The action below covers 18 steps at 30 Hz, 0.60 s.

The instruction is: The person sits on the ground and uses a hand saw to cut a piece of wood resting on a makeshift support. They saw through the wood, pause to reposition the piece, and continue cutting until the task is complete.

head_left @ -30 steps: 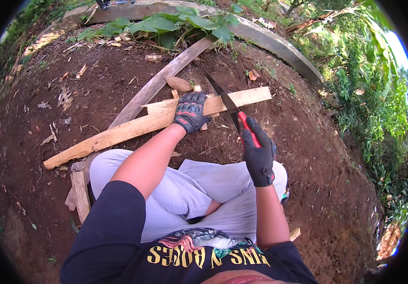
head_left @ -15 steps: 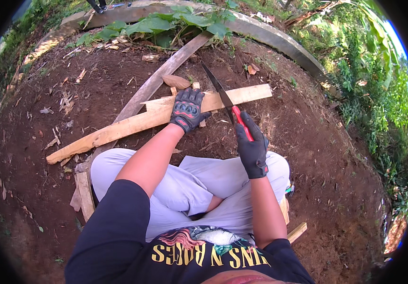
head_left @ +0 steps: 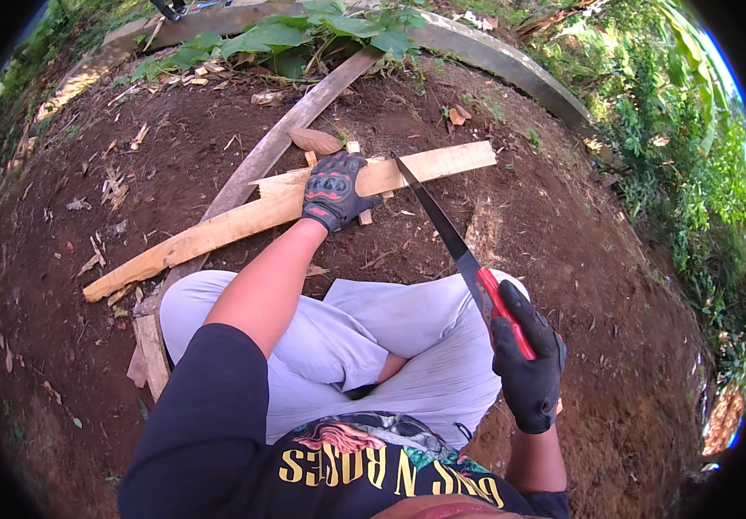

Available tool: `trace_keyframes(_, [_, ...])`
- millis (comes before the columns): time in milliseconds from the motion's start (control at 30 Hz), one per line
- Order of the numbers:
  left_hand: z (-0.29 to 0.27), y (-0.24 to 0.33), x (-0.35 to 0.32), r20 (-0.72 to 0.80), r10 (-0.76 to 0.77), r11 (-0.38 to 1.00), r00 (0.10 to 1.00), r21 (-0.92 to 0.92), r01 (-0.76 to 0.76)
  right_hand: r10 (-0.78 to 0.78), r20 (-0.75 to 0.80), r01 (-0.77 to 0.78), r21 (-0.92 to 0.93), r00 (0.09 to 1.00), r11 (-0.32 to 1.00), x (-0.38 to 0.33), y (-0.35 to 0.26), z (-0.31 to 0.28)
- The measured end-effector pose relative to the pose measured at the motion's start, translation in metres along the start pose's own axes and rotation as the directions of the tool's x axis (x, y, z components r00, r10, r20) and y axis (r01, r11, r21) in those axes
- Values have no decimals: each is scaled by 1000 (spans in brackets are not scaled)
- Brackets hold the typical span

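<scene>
A long pale wooden plank (head_left: 217,237) lies aslant in front of my crossed legs. My gloved left hand (head_left: 334,192) presses down on it right of its middle, fingers wrapped over the far edge. Small wooden sticks (head_left: 365,218) poke out from beneath it, and a shorter splintered board (head_left: 276,183) lies along its far side. In my gloved right hand (head_left: 530,368), closed round the red handle, is a hand saw (head_left: 447,228). Its dark blade points up and left, the tip over the plank to the right of my left hand. Whether the blade touches the wood I cannot tell.
A weathered board (head_left: 321,99) runs across the brown soil under the plank, a dry leaf (head_left: 315,141) beside it. Beyond are broad-leaved plants (head_left: 269,36) and a curved concrete curb (head_left: 511,69). A wood piece (head_left: 151,346) lies by my left knee. Bushes (head_left: 667,173) line the right.
My right hand has drawn the saw back toward me and to the right, so that only the blade's tip end is over the plank. The left hand still holds the plank.
</scene>
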State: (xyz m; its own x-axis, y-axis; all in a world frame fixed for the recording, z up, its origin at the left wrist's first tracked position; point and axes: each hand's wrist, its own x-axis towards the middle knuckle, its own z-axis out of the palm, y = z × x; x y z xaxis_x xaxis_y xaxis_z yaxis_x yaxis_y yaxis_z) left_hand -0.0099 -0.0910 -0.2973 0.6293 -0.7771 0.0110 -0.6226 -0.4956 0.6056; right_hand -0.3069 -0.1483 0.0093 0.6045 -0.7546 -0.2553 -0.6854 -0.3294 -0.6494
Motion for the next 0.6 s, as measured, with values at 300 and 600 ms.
trace_keyframes(300, [-6, 3, 7, 69, 4, 995, 998, -97, 3, -177, -103, 175, -32, 979, 984, 148, 41, 118])
trace_keyframes(600, [5, -6, 0, -71, 4, 999, 997, -32, -7, -167, -108, 181, 126, 980, 975, 155, 83, 147])
